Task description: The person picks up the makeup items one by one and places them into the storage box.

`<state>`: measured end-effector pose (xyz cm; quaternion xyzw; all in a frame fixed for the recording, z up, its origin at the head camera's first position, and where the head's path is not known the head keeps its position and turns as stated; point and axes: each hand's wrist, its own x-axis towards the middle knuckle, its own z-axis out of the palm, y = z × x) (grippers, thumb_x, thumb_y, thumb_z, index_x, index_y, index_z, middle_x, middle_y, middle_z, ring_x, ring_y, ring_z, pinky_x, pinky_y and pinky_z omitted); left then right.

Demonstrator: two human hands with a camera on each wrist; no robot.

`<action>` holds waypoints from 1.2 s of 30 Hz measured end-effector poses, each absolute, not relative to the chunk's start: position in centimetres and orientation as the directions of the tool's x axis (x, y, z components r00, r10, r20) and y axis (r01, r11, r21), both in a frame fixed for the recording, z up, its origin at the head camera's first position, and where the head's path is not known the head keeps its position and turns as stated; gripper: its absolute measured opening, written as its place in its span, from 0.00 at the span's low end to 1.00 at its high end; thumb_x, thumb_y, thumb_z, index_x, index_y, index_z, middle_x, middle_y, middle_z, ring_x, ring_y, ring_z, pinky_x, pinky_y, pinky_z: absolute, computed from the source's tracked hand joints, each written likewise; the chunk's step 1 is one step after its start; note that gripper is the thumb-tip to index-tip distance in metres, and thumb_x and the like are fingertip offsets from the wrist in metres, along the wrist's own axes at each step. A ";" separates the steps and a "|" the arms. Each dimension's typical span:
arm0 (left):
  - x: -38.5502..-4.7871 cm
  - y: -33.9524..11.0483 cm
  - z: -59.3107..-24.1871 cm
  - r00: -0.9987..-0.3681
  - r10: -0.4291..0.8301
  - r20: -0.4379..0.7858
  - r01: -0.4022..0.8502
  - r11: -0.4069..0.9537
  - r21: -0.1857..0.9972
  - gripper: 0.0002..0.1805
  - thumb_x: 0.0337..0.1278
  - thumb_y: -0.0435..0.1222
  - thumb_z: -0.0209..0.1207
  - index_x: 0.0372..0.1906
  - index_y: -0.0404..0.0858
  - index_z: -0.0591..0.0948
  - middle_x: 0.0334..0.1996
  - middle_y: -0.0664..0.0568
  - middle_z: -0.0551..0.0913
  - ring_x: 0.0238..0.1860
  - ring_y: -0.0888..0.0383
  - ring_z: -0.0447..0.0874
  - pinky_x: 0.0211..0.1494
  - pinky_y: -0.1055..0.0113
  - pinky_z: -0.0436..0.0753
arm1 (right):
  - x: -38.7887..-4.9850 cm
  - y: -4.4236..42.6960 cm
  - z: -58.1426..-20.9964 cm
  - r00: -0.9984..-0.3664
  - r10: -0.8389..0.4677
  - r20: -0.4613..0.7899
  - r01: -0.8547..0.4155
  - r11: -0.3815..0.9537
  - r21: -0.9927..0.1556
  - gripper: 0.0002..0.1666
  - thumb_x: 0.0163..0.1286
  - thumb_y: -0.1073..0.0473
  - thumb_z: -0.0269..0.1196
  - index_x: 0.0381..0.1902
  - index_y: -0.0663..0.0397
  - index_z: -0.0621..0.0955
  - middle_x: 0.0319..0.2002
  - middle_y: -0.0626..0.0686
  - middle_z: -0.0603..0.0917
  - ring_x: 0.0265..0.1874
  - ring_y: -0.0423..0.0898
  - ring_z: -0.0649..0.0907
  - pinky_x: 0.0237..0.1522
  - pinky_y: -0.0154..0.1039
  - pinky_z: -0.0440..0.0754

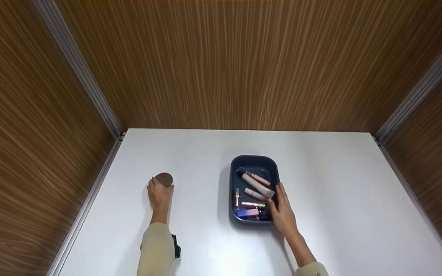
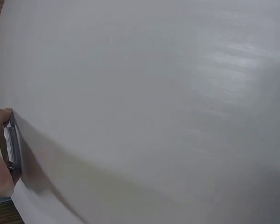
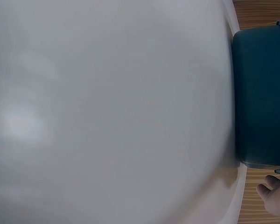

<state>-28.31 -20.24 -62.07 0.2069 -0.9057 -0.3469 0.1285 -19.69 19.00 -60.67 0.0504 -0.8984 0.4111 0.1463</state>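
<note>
At the left of the white table, my left hand (image 1: 160, 194) holds a round, flat brown case, like a makeup compact (image 1: 164, 179), between thumb and fingers. Its shiny silver edge (image 2: 11, 144) shows in the left wrist view. My right hand (image 1: 283, 212) grips the right wall of a dark blue storage bin (image 1: 254, 159), thumb at the inside and fingers along the outside. Inside the bin lie a large pale tube (image 1: 257, 185) with a dark cap, a pink tube (image 1: 260, 179), a smaller pale pink tube (image 1: 255, 194), several lipstick-like tubes (image 1: 237, 198) and a blue-and-pink box (image 1: 248, 212).
The white tabletop (image 1: 198, 161) stretches out around the bin. Wood-grain panels (image 1: 221, 69) close it in at the back and both sides, with metal strips (image 1: 86, 65) in the corners. Something black (image 1: 175, 246) is strapped at the left wrist.
</note>
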 end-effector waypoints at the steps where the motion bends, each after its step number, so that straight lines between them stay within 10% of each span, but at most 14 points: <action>1: -28.2 -20.2 -62.1 -0.879 -0.467 0.093 -0.283 0.670 0.686 0.44 0.44 0.37 0.66 0.61 0.18 0.58 0.57 0.27 0.63 0.59 0.35 0.60 0.60 0.49 0.62 | -19.7 19.0 -60.7 -0.952 0.029 0.305 -0.212 0.657 -0.724 0.33 0.70 0.57 0.52 0.68 0.65 0.58 0.69 0.59 0.53 0.66 0.58 0.55 0.61 0.55 0.56; 36: -25.2 -18.2 -61.0 -0.881 -0.439 0.175 -0.212 0.699 0.683 0.44 0.39 0.35 0.68 0.59 0.16 0.61 0.55 0.27 0.66 0.57 0.34 0.63 0.58 0.50 0.67 | -19.7 19.2 -60.6 -0.950 0.011 0.311 -0.228 0.656 -0.720 0.33 0.69 0.60 0.53 0.67 0.67 0.58 0.69 0.61 0.54 0.66 0.60 0.55 0.61 0.56 0.55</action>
